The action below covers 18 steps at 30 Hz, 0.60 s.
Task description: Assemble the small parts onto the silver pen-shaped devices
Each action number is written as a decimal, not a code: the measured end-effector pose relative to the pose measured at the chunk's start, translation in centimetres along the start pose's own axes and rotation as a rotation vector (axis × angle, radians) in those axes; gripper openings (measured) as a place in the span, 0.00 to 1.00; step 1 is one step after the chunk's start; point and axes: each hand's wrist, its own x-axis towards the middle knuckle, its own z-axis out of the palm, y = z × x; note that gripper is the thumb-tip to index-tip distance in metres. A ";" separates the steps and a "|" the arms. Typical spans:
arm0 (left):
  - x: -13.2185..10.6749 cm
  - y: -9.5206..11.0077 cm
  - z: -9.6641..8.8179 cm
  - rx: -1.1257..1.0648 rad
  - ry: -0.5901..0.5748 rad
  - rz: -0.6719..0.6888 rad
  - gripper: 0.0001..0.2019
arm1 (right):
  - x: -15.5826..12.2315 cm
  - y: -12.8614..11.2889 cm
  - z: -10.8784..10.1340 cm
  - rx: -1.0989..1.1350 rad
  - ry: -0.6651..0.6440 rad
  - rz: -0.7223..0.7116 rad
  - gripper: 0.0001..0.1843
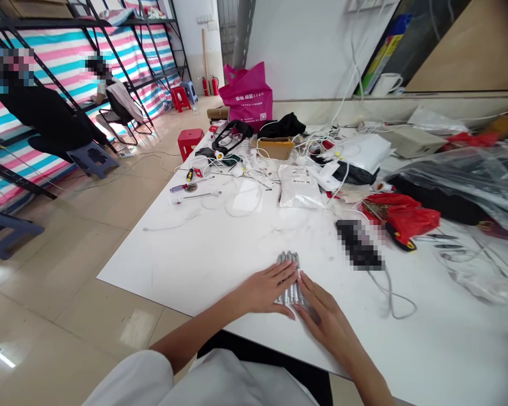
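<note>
Several slim silver-grey pen-like sticks (pixel 288 257) lie side by side in a row near the front of the white table (pixel 203 248). Across their middle rests my left hand (pixel 265 288), its fingers stretched out and its thumb apart below. At the row's right side is my right hand (pixel 325 313), with straight fingers along the outermost stick and the thumb near the lower ends. Both hands touch the row without wrapping round it. My left fingers cover part of the sticks, so their full shape is hidden.
Right of my hands lies a blurred-out dark object (pixel 359 245) with a grey cable (pixel 392 293). Farther back are a white plastic packet (pixel 300 186), tangled cables, a red bag (pixel 402 214), screwdrivers and a magenta bag (pixel 248 98). Two people sit at the left.
</note>
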 end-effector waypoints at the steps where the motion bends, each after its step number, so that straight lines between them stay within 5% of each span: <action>1: -0.4 -0.6 0.0 -0.005 0.014 0.006 0.54 | 0.5 0.1 0.2 0.000 -0.003 -0.028 0.41; 9: -0.7 -4.9 -0.9 -0.059 0.105 -0.053 0.52 | 5.7 2.9 2.2 0.011 0.056 -0.123 0.29; 18: -0.9 -4.9 -2.8 -0.111 0.036 -0.091 0.58 | 6.5 2.7 2.1 0.074 0.010 -0.038 0.29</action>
